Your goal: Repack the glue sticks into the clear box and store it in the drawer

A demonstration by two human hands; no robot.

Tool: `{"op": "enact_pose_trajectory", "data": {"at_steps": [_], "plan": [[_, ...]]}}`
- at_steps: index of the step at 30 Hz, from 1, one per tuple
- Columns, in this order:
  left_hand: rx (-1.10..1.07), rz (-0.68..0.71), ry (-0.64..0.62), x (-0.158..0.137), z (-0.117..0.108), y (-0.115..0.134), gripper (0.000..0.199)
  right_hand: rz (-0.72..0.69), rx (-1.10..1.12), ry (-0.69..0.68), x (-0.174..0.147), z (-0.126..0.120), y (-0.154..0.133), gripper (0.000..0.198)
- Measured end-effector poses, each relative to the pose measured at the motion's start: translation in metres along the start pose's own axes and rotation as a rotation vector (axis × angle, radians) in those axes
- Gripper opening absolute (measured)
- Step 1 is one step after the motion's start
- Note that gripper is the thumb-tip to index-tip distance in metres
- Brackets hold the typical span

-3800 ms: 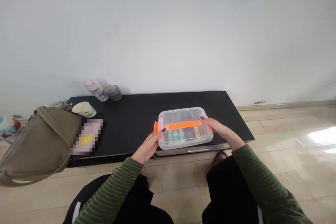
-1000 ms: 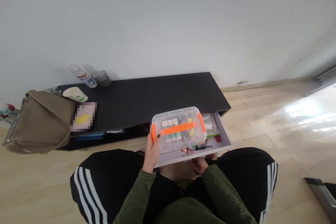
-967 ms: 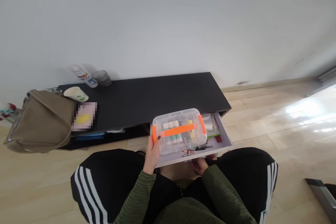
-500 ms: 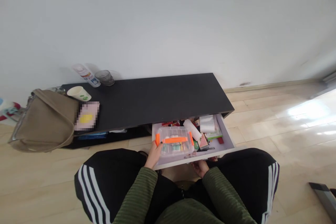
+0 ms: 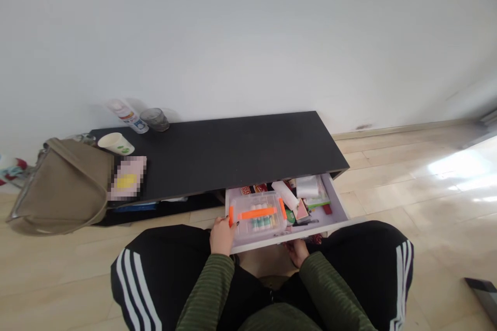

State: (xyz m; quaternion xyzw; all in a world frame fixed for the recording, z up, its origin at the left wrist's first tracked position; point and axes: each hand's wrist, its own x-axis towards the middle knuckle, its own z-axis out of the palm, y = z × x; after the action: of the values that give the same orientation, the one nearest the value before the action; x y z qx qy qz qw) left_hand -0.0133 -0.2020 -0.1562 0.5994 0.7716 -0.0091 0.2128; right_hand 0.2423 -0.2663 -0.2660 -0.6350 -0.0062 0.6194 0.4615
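Note:
A clear plastic box [image 5: 248, 225] with an orange handle and orange latches lies in the left part of the pulled-out drawer [image 5: 267, 242]. Small bottles with white and green show through its lid. My left hand [image 5: 222, 236] straddles the drawer's left wall at the front corner, its thumb inside by the box's left latch and its other fingers outside. Below the drawer's front edge, my right hand [image 5: 298, 252] has curled fingers at the front panel, their tips partly hidden.
Right of the box lie a white roll [image 5: 285, 194], a clear bag [image 5: 308, 186] and small packets. The black cabinet [image 5: 240, 150] carries a brown bag [image 5: 62, 181], a paper cup [image 5: 116, 143], a spray can [image 5: 130, 116] and a glass [image 5: 155, 119]. My knees flank the drawer.
The box has settled lower and flatter in the drawer. My left hand has slid from the box's left end to the drawer's side wall. My right hand stays under the drawer front.

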Motion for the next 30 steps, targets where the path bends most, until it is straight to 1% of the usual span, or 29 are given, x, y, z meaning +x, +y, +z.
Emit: {"op": "enact_pose_trajectory", "data": {"at_steps": [3, 5, 6, 8, 11, 13, 14, 16, 19, 22, 26, 28, 30], "plan": [[0.014, -0.002, -0.027, 0.003, -0.005, 0.002, 0.034, 0.071, 0.034, 0.038, 0.001, 0.005, -0.004, 0.025], [-0.033, 0.001, 0.003, 0.003, -0.007, 0.003, 0.036, 0.091, 0.055, 0.048, 0.001, 0.010, -0.007, 0.023], [-0.073, 0.000, 0.045, 0.002, -0.007, 0.003, 0.036, 0.098, 0.063, 0.052, 0.002, 0.012, -0.009, 0.022], [-0.170, 0.021, 0.182, -0.004, -0.008, 0.003, 0.035, 0.106, 0.078, 0.059, 0.004, 0.017, -0.014, 0.018], [-0.333, 0.153, 0.402, -0.018, -0.005, 0.006, 0.033, 0.112, 0.091, 0.063, 0.012, 0.028, -0.022, 0.017], [-0.430, 0.236, 0.463, -0.027, 0.000, 0.009, 0.033, 0.115, 0.093, 0.053, 0.021, 0.036, -0.030, 0.019], [-0.469, 0.257, 0.458, -0.031, 0.004, 0.010, 0.032, 0.116, 0.092, 0.044, 0.025, 0.041, -0.034, 0.020], [-0.534, 0.269, 0.403, -0.037, 0.014, 0.011, 0.031, 0.116, 0.089, 0.018, 0.036, 0.050, -0.044, 0.023], [-0.606, 0.244, 0.288, -0.042, 0.030, 0.012, 0.029, 0.109, 0.080, -0.037, 0.051, 0.065, -0.062, 0.027], [-0.650, 0.208, 0.203, -0.041, 0.042, 0.010, 0.028, 0.090, 0.055, -0.085, 0.064, 0.081, -0.082, 0.028], [-0.666, 0.188, 0.146, -0.037, 0.047, 0.009, 0.027, 0.054, -0.017, -0.125, 0.077, 0.102, -0.109, 0.024], [-0.662, 0.170, 0.114, -0.034, 0.048, 0.009, 0.028, 0.039, -0.074, -0.148, 0.078, 0.111, -0.120, 0.022], [-0.633, 0.163, 0.050, -0.032, 0.049, 0.010, 0.028, 0.031, -0.151, -0.181, 0.075, 0.117, -0.129, 0.021]]}}
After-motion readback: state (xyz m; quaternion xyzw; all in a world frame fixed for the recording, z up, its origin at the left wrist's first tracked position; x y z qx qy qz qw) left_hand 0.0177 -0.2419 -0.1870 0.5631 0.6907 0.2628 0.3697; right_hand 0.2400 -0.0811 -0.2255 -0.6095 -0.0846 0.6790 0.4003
